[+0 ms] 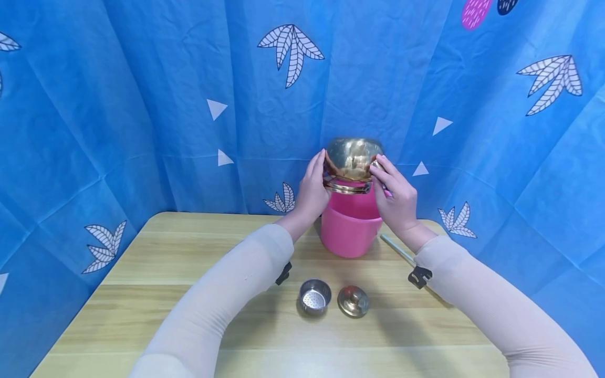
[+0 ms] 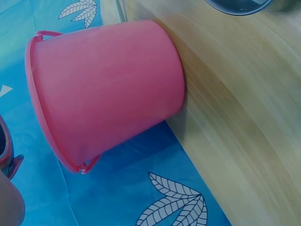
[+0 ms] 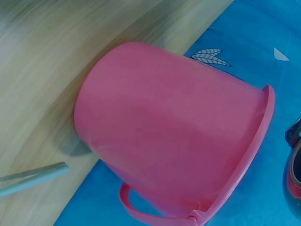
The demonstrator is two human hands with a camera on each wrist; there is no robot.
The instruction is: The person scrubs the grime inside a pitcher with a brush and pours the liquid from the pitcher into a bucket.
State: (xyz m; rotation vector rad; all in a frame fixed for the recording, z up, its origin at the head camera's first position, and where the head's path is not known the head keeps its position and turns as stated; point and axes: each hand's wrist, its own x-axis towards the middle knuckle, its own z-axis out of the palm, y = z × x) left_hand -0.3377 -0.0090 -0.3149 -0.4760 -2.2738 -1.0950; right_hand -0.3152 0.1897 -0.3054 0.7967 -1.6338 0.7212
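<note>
A shiny gold teapot (image 1: 352,159) is tipped mouth-down above a pink bucket (image 1: 351,233). My left hand (image 1: 311,190) holds the pot's left side, its fingers against the metal. On the right side, my right hand (image 1: 396,198) grips the pot near a short rounded projection, perhaps the spout. Only a sliver of the pot (image 2: 4,146) shows at the edge of the left wrist view, and another sliver of the teapot (image 3: 294,179) at the right wrist view's edge. Whether anything falls from it cannot be seen.
Nearer on the wooden table (image 1: 189,294) stand a steel tea strainer cup (image 1: 315,296) with a perforated base and a gold lid (image 1: 353,301) with a knob. A pale green stick (image 1: 397,248) lies right of the bucket. A blue curtain (image 1: 189,79) hangs close behind.
</note>
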